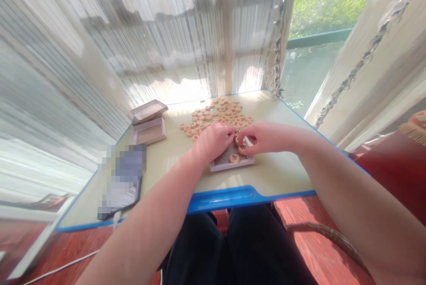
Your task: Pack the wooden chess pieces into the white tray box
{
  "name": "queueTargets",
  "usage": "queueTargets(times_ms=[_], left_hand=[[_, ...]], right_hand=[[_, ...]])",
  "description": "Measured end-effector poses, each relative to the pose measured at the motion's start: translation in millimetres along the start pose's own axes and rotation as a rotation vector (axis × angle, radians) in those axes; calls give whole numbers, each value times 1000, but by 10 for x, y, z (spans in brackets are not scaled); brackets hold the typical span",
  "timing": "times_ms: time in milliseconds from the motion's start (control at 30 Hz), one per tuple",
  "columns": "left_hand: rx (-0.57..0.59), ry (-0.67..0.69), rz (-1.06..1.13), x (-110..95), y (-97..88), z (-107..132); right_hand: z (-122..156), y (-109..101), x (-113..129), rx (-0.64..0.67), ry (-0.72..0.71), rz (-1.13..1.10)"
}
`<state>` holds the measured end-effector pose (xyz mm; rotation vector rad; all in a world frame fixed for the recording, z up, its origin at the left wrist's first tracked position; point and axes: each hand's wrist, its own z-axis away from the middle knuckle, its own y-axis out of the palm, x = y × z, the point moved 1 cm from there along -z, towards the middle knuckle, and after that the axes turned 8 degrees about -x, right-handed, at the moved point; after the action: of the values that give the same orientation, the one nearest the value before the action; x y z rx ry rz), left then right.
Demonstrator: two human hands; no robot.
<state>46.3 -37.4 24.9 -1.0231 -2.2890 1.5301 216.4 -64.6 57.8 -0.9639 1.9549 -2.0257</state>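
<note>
Many round wooden chess pieces point(219, 114) with red and black marks lie spread on the far half of a small cream table with a blue rim point(229, 196). A shallow grey box tray point(233, 163) sits near the table's middle with a few pieces point(234, 158) in it. My left hand point(213, 141) hovers over the tray's left side, fingers curled, touching pieces at its far edge. My right hand point(266, 138) pinches a wooden piece point(242, 147) over the tray's right part. What my left fingers hold is hidden.
Two more grey box parts point(149, 121) lie stacked at the table's far left. A blurred flat device point(121, 178) rests at the near left corner, with a white cable below. Sheer curtains and a window stand behind the table. My legs are under the front edge.
</note>
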Motion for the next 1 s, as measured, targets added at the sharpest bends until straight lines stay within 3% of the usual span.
queueTargets(times_ms=[500,633,833,1000], left_hand=[[-64,-69,11,18,-37,14],[-71,-26,20,19,-14,20],[-198,-49,32,85,21,9],[-213,-77,55,157,19,18]], right_hand=[[6,-23,-22,-48,21,6],[2,-16,-33,-57,33,-3],[-41,89,-121,-243,-50,-18],[-86,166,-194,-186,-30,-24]])
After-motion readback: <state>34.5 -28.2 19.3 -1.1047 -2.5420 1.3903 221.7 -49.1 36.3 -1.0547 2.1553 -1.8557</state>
